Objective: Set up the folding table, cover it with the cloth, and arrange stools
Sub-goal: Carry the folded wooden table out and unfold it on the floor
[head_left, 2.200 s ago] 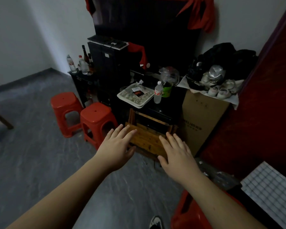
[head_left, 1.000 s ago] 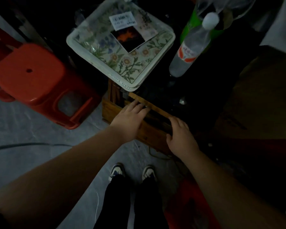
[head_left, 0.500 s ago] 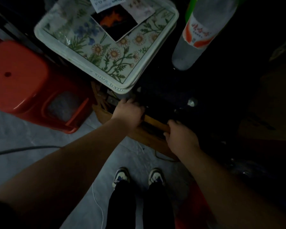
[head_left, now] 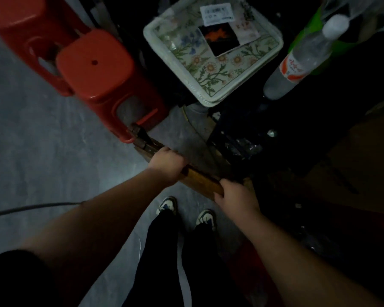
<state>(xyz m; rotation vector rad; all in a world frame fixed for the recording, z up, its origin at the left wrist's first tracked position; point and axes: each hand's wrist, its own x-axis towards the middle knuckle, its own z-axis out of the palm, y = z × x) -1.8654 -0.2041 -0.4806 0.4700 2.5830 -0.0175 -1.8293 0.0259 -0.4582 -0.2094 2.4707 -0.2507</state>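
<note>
The folded wooden table (head_left: 203, 181) stands on edge on the grey floor, just in front of my feet. My left hand (head_left: 166, 163) grips its top edge near the left end, by a rusty hinge (head_left: 140, 135). My right hand (head_left: 235, 196) grips the same edge further right. Two red plastic stools (head_left: 98, 72) stand at the upper left, one behind the other. A packaged floral cloth (head_left: 213, 49) lies on the dark cabinet above the table.
A clear plastic bottle (head_left: 302, 58) stands on the dark cabinet at upper right, beside something green. A brown cardboard box (head_left: 359, 156) sits at the right. A grey cable (head_left: 31, 207) runs across the floor at the left. My shoes (head_left: 186, 210) are below the table.
Both hands reached the folded table, curled round its top edge, and have drawn it away from the cabinet toward my feet; floor now shows behind it.
</note>
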